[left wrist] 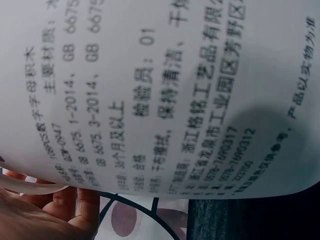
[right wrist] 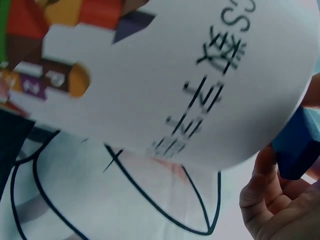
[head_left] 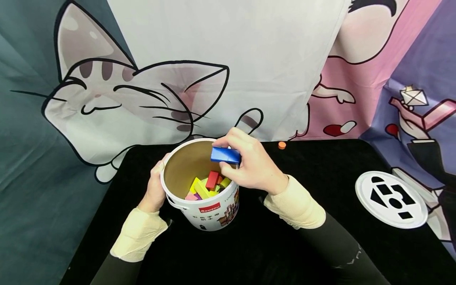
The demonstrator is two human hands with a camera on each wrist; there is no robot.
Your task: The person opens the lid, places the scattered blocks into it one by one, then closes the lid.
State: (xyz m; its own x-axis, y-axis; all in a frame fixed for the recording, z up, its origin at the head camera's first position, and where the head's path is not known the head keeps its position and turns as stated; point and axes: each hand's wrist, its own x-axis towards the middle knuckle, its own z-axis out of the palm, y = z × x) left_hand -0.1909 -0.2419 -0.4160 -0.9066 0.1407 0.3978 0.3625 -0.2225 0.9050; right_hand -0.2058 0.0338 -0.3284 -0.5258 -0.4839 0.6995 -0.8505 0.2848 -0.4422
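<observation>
A white bucket (head_left: 208, 215) with printed sides stands on the black table, tilted slightly toward me. Inside lie several coloured blocks (head_left: 202, 190), among them a red one and yellow ones. My left hand (head_left: 155, 186) grips the bucket's left side near the rim; in the left wrist view its curled fingers (left wrist: 82, 212) lie by the handle. Over the right part of the opening, my right hand (head_left: 249, 162) pinches a blue block (head_left: 225, 155) between thumb and fingers. The right wrist view shows this blue block (right wrist: 298, 145) beside the bucket's wall.
A small orange piece (head_left: 282, 145) lies near the table's back edge. To the right rests a white round lid (head_left: 391, 200) with cut-out shapes. A printed cloth (head_left: 270, 51) with cartoon figures hangs behind the black table (head_left: 303, 253).
</observation>
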